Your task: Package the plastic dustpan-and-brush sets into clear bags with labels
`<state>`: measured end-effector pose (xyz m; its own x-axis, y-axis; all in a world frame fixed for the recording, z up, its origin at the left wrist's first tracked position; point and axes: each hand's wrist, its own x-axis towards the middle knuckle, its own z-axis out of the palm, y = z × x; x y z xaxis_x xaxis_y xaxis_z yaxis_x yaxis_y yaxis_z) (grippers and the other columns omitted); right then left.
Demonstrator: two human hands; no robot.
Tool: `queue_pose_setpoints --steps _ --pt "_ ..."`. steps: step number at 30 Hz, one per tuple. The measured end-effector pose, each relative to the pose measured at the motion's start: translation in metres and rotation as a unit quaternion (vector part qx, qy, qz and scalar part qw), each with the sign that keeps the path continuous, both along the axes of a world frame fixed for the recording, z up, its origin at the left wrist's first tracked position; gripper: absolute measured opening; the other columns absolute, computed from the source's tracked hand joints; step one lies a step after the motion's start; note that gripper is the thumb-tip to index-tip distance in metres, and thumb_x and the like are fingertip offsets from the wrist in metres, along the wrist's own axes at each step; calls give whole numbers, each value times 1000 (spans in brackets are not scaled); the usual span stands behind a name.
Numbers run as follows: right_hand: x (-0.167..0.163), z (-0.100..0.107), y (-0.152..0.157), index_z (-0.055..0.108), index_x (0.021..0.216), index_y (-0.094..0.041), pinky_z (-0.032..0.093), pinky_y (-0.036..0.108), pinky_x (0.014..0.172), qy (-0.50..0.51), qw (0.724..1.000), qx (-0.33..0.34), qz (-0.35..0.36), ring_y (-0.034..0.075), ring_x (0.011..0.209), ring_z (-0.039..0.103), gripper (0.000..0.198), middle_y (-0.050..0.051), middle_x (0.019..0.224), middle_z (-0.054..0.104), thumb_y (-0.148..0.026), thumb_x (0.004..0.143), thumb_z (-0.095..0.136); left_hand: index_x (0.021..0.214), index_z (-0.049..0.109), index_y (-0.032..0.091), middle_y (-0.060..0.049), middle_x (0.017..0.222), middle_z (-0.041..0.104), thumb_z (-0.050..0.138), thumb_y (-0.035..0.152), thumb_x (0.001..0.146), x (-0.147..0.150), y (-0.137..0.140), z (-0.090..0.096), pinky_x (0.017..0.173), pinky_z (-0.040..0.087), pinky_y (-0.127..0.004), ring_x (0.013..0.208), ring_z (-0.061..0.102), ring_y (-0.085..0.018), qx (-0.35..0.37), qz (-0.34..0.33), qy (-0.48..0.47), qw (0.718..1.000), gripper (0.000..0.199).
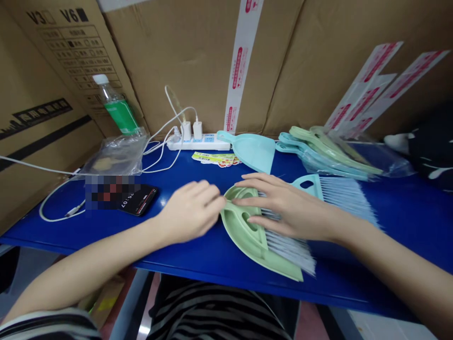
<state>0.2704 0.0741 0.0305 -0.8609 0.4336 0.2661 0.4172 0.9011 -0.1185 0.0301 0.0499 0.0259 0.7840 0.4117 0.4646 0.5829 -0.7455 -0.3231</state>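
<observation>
My left hand [193, 210] is closed around the handle end of a pale green dustpan [240, 238] near the front of the table. A small green hand brush [288, 245] with grey-white bristles lies against the pan. Over the brush's green body my right hand [283, 203] lies with its fingers spread, touching it and covering part of it. Behind that hand a light blue hand brush [345, 193] rests on the table, partly hidden by my wrist. A light blue dustpan [255, 148] lies farther back.
Several bagged green and blue brush sets [329, 151] are piled at the back right. A white power strip [203, 141] with chargers, labels [215, 158], a bottle [118, 111], a plastic bag [113, 156] and a phone [138, 198] share the blue table [184, 257]. Cardboard boxes [191, 52] stand behind.
</observation>
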Motion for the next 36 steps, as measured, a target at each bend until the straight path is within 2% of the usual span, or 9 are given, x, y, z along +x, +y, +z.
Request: queue_pose_setpoints --steps 2,4,7,9,17,20,23,28,36 --pt "0 -2 0 62 122 -24 44 54 95 -8 1000 -9 -2 31 124 45 37 14 130 56 -34 87 55 80 61 16 -5 77 61 35 23 95 -5 10 4 63 42 -28 70 53 -17 -78 89 10 993 31" --pt "0 -5 0 60 125 -23 44 54 95 -10 1000 -17 -4 32 126 44 41 16 133 54 -38 87 56 78 59 16 -3 74 59 34 26 97 -8 18 4 62 40 -26 67 53 -15 -198 117 -2 973 33" --pt "-2 -8 -1 59 127 -22 43 55 96 -8 1000 -27 -5 32 128 43 43 18 135 51 -40 88 54 78 57 15 1 72 57 33 25 97 -7 24 -1 62 39 -23 65 52 -11 -368 79 -64 924 32" --pt "-3 -9 -1 58 128 -22 43 56 96 -8 999 -34 -7 32 129 41 44 18 137 49 -41 89 53 80 57 14 3 70 55 34 25 97 -7 26 -3 61 39 -21 63 50 -10 -440 46 -111 890 30" --pt "-5 -16 -1 50 136 -22 40 54 100 -13 999 -50 -2 30 132 40 47 19 142 44 -40 93 45 95 57 13 5 67 48 38 30 94 -13 34 -1 50 41 -18 52 47 -6 -637 5 -175 751 26" --pt "-7 -17 -3 45 140 -23 37 56 102 -28 998 -61 -8 31 136 33 48 19 147 38 -40 94 42 99 56 13 6 61 50 42 37 94 -16 39 -4 45 40 -17 47 50 -6 -693 2 -184 697 28" --pt "-8 -17 -3 39 143 -25 28 60 106 -45 996 -70 -7 31 140 24 51 18 150 34 -43 95 39 99 57 13 6 54 52 49 47 90 -18 44 -9 41 37 -16 43 50 -7 -729 -3 -195 656 36" --pt "-9 -17 -2 31 147 -26 17 64 109 -64 992 -104 -6 33 142 11 58 16 155 22 -49 94 39 98 58 12 6 51 53 55 50 86 -19 47 -13 39 35 -15 42 50 -6 -744 -15 -208 635 40" --pt "-13 -19 -1 21 149 -26 8 64 110 -89 988 -125 0 31 142 -3 54 13 158 8 -42 98 29 99 56 12 6 52 55 51 39 91 -18 44 -8 40 37 -15 40 50 -6 -732 -16 -190 654 28"
